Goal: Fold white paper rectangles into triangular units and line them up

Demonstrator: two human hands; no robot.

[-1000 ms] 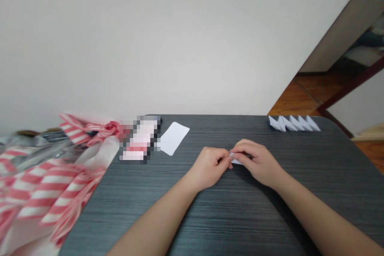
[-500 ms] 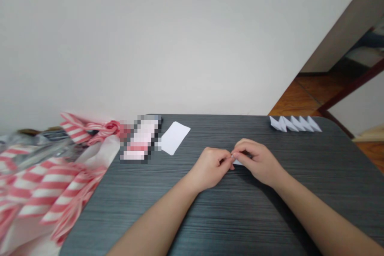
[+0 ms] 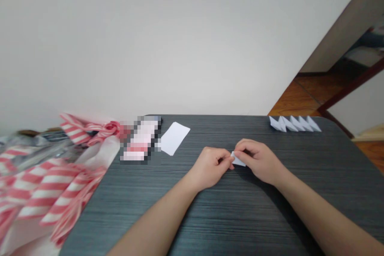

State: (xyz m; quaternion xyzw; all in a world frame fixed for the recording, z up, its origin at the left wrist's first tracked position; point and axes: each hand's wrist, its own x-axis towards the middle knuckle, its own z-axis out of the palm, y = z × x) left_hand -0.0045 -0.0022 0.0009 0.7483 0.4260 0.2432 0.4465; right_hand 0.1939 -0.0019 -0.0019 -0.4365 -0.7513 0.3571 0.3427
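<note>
A small folded piece of white paper [image 3: 239, 161] is pinched between my two hands, just above the dark table [image 3: 234, 220]. My left hand [image 3: 212, 167] grips its left corner between thumb and fingers. From the right, my right hand [image 3: 260, 161] holds the upper edge with thumb and forefinger, covering part of it. Farther off at the right, several folded white paper pieces [image 3: 295, 124] stand in a row, tucked against one another. A flat stack of white paper sheets [image 3: 175, 138] lies left of my hands.
A blurred-out phone-like object [image 3: 141, 138] lies at the table's left edge beside the sheets. Red-and-white striped fabric [image 3: 51, 188] is heaped left of the table. Behind the table rises a white wall [image 3: 192, 40]; wooden floor [image 3: 300, 92] shows at the right.
My right thumb and fingers have shifted slightly right and up along the paper, so more of it shows between my hands. The left hand stays nearly still.
</note>
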